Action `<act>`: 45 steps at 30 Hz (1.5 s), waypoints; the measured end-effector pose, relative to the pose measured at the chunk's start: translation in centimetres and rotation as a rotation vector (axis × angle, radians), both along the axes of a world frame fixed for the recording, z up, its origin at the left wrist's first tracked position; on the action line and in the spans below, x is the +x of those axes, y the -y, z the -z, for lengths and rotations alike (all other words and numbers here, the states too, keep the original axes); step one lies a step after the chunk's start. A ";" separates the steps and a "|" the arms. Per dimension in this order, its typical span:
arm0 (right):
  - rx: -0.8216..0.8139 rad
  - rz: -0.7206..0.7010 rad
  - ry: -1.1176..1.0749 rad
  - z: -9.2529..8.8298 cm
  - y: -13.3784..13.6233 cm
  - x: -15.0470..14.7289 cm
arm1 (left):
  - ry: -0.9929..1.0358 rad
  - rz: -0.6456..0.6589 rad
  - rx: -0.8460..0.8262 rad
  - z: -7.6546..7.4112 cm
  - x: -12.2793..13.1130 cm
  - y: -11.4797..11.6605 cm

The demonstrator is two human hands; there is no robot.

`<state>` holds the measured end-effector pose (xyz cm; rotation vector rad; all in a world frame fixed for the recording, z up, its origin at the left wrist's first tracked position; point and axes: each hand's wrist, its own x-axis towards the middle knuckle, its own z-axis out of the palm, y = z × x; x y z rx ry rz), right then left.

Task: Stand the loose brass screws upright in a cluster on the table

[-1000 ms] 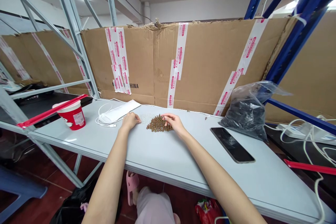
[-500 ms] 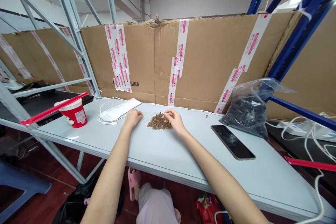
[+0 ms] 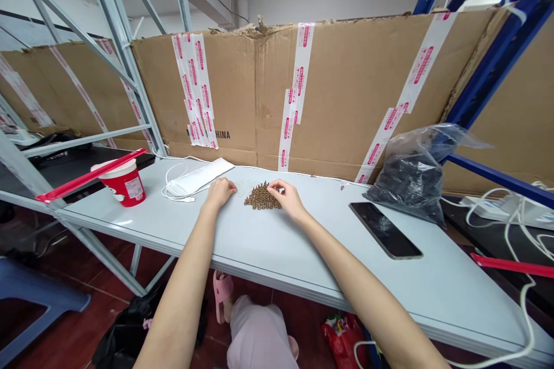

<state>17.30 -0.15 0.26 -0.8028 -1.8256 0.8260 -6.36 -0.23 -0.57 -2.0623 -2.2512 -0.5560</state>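
A cluster of small brass-coloured pieces [image 3: 261,198] stands in tight rows on the grey-white table [image 3: 277,242]. Behind and to its left lie small clear pieces [image 3: 244,185], too tiny to name. My left hand [image 3: 221,191] rests at the left of the clear pieces, its fingers curled together at their edge; what they hold, if anything, is hidden. My right hand [image 3: 285,196] is over the right side of the brass cluster, thumb and forefinger pinched together. Whatever is between those fingertips is too small to make out.
A red and white cup [image 3: 125,184] stands at the left. Behind my left hand lie a white flat case [image 3: 203,177] and a cable. To the right are a black phone [image 3: 385,230] and a clear bag of dark items [image 3: 407,184]. A cardboard wall [image 3: 337,98] closes the back.
My right hand has shifted slightly left over the brass pieces, with its fingers closer to the cluster's top. My left hand stays about where it was. The whole view has tilted a little.
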 end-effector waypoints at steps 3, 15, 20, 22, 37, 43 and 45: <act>0.020 0.006 0.027 0.0 0.1 0.0 | -0.002 0.004 0.004 0.0 0.0 0.0; 0.149 -0.003 0.156 0.0 0.5 -0.3 | -0.019 -0.032 0.055 -0.3 0.2 0.1; 0.168 -0.017 0.171 0.1 0.6 -0.3 | -0.050 -0.027 0.039 -0.2 0.3 0.1; 0.167 -0.017 0.171 0.2 0.6 -0.3 | -0.055 -0.024 0.037 -0.1 0.3 0.1; 0.212 0.015 0.162 0.1 0.7 -0.4 | 0.028 -0.003 0.151 0.3 0.0 -0.5; 0.203 0.002 0.204 0.5 1.0 -1.6 | 0.049 0.016 0.286 0.2 0.0 -0.6; 0.251 -0.009 0.230 0.6 1.3 -2.3 | 0.054 0.019 0.318 0.2 0.0 -0.6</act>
